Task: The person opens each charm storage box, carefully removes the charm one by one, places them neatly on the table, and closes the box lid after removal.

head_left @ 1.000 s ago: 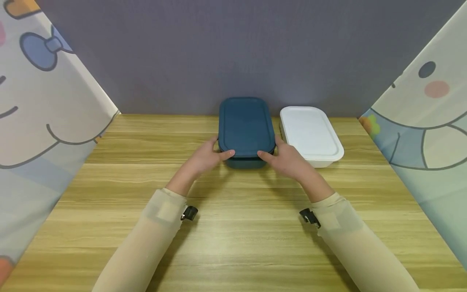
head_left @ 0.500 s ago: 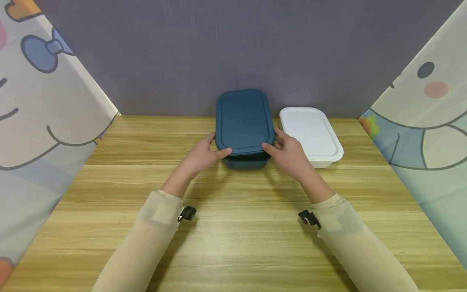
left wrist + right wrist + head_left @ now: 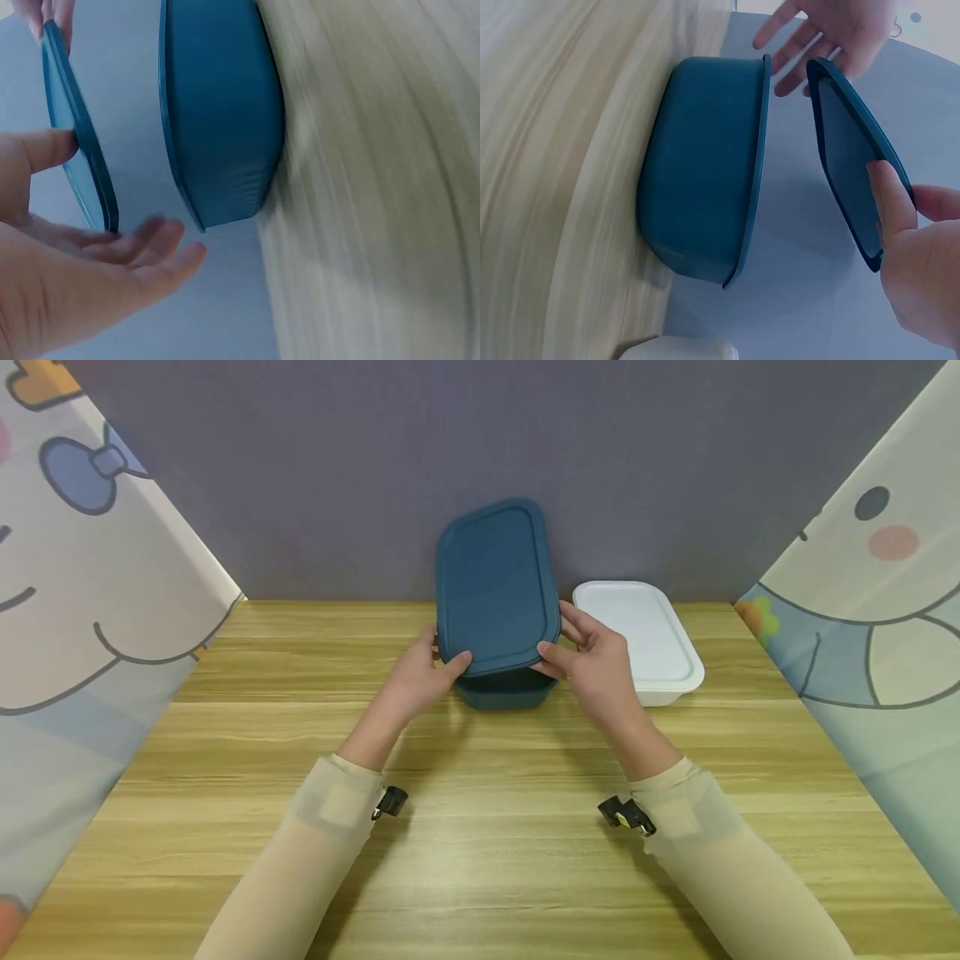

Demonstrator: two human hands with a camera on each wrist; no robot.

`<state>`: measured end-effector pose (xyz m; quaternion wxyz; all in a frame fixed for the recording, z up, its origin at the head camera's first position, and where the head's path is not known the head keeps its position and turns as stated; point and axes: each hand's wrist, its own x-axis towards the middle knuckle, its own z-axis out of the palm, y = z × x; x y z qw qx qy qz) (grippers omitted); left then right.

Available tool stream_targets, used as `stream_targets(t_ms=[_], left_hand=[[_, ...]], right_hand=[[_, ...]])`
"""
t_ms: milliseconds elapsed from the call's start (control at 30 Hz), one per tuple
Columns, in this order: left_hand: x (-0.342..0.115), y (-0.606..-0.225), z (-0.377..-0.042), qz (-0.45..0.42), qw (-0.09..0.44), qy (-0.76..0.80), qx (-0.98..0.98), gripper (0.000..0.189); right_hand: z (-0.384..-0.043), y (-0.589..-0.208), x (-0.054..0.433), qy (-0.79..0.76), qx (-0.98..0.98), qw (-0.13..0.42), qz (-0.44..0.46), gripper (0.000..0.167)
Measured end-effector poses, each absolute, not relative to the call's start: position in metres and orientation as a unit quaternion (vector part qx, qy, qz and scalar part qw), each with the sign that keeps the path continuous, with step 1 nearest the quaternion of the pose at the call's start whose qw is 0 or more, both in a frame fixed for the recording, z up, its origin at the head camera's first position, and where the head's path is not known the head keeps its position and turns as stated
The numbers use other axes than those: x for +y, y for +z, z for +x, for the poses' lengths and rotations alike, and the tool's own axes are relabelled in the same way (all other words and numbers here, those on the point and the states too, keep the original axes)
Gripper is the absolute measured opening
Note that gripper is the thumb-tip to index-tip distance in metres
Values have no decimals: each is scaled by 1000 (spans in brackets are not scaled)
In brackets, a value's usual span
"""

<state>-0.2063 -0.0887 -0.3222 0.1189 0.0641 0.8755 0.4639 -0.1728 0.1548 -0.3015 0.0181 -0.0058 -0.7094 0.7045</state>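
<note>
Raised further, the dark-blue lid (image 3: 495, 583) clears its storage box (image 3: 506, 700); we see right hand (image 3: 598, 672) pinching it, left hand (image 3: 416, 681) loosely extended, white box (image 3: 641, 639) lidded

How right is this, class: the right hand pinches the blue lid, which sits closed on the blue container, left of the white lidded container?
Wrong on one point: the blue lid is tilted and held clear of the blue container, as the right wrist view shows. The right hand does pinch it, and the rest stands.
</note>
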Motion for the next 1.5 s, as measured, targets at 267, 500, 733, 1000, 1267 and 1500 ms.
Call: stream_targets(t_ms=[267,500,733,1000,1267,1500], left_hand=[[-77,-314,-199,79,58,388,916,92],[-76,-313,-197,74,64,418,903,102],[-83,-306,-196,77,50,461,883,99],[-81,-293,-190,84,-18,463,882,95],[-81,-286,-182,82,-56,544,833,90],[-89,-279,-174,95,-82,638,760,81]], right_hand=[[-172,-302,148,720,-694,24,11,69],[-168,-302,138,699,-713,22,50,64],[-168,-302,124,711,-699,31,73,65],[-167,-307,110,676,-720,59,144,60],[-169,-317,88,645,-727,109,209,52],[-176,-319,74,640,-723,102,239,53]])
